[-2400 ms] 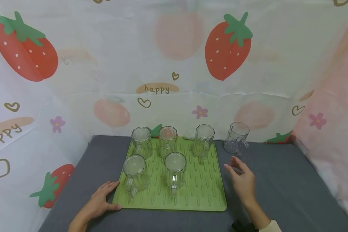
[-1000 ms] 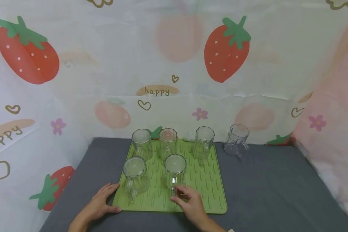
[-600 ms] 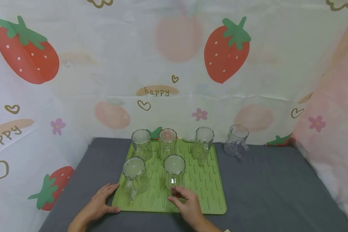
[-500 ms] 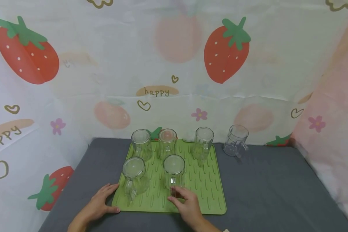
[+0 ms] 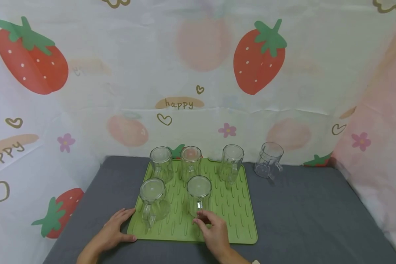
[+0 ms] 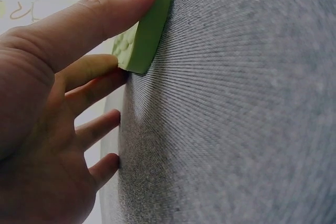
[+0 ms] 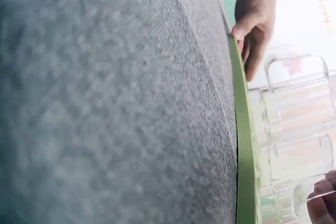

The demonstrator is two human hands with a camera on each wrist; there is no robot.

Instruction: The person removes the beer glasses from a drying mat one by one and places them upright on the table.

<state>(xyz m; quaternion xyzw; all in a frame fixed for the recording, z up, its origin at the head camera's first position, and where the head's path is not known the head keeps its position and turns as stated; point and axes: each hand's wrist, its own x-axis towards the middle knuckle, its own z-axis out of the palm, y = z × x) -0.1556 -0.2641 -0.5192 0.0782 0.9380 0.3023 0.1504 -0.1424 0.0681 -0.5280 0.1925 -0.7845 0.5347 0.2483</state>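
On a green ridged drying mat (image 5: 239, 220), several clear glass mugs stand upside down. My right hand (image 5: 214, 231) pinches the handle of the front middle glass mug (image 5: 199, 189), which rests on the mat. In the right wrist view only fingertips (image 7: 323, 198) of that hand show, at the glass handle. My left hand (image 5: 109, 231) lies at the mat's front left corner, fingers extended along its side. The left wrist view shows the left thumb (image 6: 100, 17) resting on the mat's edge (image 6: 149, 35).
Left of the pinched mug stands another overturned mug (image 5: 153, 190). Behind are more overturned mugs (image 5: 161, 161), (image 5: 191, 161) and a mug (image 5: 232, 161) further right. A mug (image 5: 268, 159) stands upright on the grey cloth (image 5: 310, 205), off the mat, near the strawberry-print backdrop (image 5: 198, 73).
My right hand has come from beside the mat's right edge, near the upright mug, to the front middle mug's handle. The mugs look unmoved. My left hand stays at the mat's corner.
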